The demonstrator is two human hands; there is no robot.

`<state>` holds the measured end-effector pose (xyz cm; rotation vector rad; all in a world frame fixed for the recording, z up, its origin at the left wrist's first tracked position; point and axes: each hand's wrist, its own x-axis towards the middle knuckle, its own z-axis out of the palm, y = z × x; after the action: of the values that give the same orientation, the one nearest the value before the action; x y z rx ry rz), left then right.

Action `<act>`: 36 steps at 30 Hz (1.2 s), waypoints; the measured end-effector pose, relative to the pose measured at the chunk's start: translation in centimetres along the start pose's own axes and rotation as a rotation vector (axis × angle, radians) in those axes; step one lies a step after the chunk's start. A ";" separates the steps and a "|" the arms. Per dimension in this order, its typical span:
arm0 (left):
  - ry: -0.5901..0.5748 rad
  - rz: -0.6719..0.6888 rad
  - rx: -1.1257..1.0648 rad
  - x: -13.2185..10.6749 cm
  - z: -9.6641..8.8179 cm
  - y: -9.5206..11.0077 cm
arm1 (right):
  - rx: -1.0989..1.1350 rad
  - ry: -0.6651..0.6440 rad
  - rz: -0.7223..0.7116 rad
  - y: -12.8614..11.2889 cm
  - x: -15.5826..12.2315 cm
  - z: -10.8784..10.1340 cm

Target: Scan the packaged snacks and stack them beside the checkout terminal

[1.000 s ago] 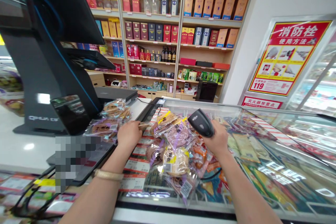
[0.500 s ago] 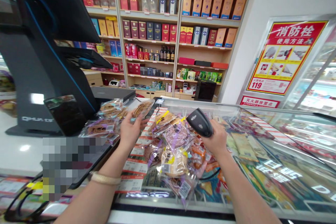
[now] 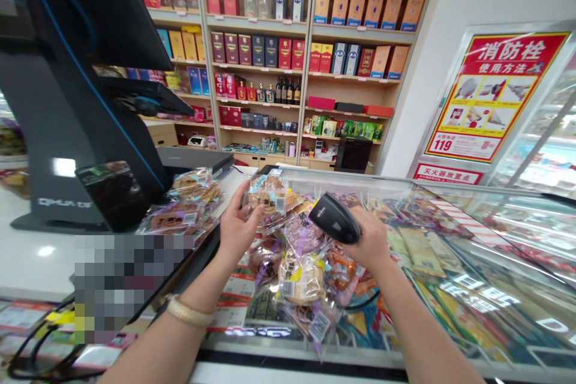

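My left hand (image 3: 238,223) is closed on a clear packet of flat brown snacks (image 3: 266,197), its barcode label facing up toward me. My right hand (image 3: 369,239) grips a black barcode scanner (image 3: 335,218) whose head points left, toward that packet. Below and between the hands, a heap of similar packets lies on the glass freezer top, among them a yellow-marked packet of round biscuits (image 3: 300,279) and a purple-marked packet (image 3: 303,235). Left of my left hand, more packets (image 3: 193,187) are piled on the counter beside a purple-labelled packet (image 3: 168,219).
A dark register stand with screen (image 3: 85,102) rises at the left. The glass-topped freezer (image 3: 477,312) holds bagged goods and stretches to the right. Shelves of boxed bottles (image 3: 256,51) stand behind; a red and yellow poster (image 3: 497,96) hangs on the wall at right.
My left hand has moved right with its packet and turned it, so the barcode side now faces me near the scanner. The scanner has shifted slightly left and down.
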<state>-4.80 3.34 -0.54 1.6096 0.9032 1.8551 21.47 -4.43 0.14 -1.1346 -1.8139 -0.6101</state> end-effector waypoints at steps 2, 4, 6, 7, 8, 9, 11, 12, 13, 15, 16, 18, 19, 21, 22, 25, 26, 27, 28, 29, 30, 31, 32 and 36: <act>-0.002 0.028 0.015 0.0 0.0 -0.1 | 0.022 -0.047 -0.029 -0.5 0.2 -0.1; 0.005 0.058 0.030 0.0 -0.1 0.0 | 0.041 -0.088 -0.039 -0.9 0.3 -0.2; 0.008 0.079 0.035 -0.1 -0.1 0.1 | 0.042 -0.122 -0.038 -1.2 0.4 -0.3; 0.006 0.086 0.036 -0.1 -0.1 0.1 | 0.037 -0.139 -0.035 -1.3 0.4 -0.4; 0.003 0.091 0.039 -0.2 -0.1 0.2 | 0.030 -0.155 -0.030 -1.4 0.5 -0.5; -0.001 0.094 0.043 -0.2 0.0 0.2 | 0.023 -0.169 -0.025 -1.4 0.5 -0.5; -0.008 0.094 0.059 -0.3 0.0 0.3 | 0.013 -0.191 -0.017 -1.5 0.5 -0.6; -0.008 0.093 0.069 -0.3 0.0 0.3 | 0.012 -0.199 -0.015 -1.5 0.6 -0.6; -0.005 0.092 0.079 -0.3 0.0 0.3 | 0.013 -0.204 -0.015 -1.5 0.6 -0.6; 0.006 0.087 0.088 -0.3 -0.1 0.3 | 0.018 -0.204 -0.014 -1.5 0.6 -0.6; 0.011 0.085 0.085 -0.3 -0.1 0.2 | 0.023 -0.200 -0.013 -1.5 0.5 -0.5; 0.019 0.081 0.068 -0.3 -0.1 0.2 | 0.030 -0.168 -0.016 -1.4 0.5 -0.4; 0.022 0.080 0.054 -0.3 -0.1 0.1 | 0.029 -0.140 -0.018 -1.3 0.4 -0.3; 0.026 0.080 0.018 -0.4 0.2 -0.1 | 0.014 -0.066 -0.014 -1.0 0.3 -0.2; 0.031 0.084 0.005 -0.5 0.4 -0.2 | 0.003 -0.026 -0.004 -0.7 0.3 -0.1; 0.019 0.131 0.064 -1.0 1.2 -0.8 | -0.028 0.065 0.040 0.1 0.1 -0.2; -0.016 0.162 0.129 -1.2 1.4 -0.9 | -0.036 0.083 0.047 0.3 0.0 -0.2; -0.074 0.201 0.203 -1.4 1.6 -1.0 | -0.043 0.102 0.053 0.5 -0.1 -0.2; -0.155 0.250 0.273 -1.6 1.8 -1.0 | -0.047 0.115 0.057 0.7 -0.1 -0.2; -0.248 0.310 0.328 -1.7 1.9 -1.0 | -0.050 0.125 0.060 0.8 -0.2 -0.2; -0.341 0.374 0.365 -1.9 2.0 -1.0 | -0.052 0.128 0.059 0.9 -0.2 -0.1; -0.424 0.436 0.389 -2.1 2.0 -0.9 | -0.052 0.125 0.054 0.9 -0.3 -0.1; -0.488 0.486 0.410 -2.2 2.1 -0.8 | -0.053 0.121 0.048 0.9 -0.3 0.0; -0.640 0.511 0.561 -2.7 2.1 -0.4 | -0.063 0.120 0.027 1.0 -0.4 0.2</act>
<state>-2.37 1.89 -2.38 2.7726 0.7902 1.2350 22.31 -3.97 -0.32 -1.1381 -1.6851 -0.7083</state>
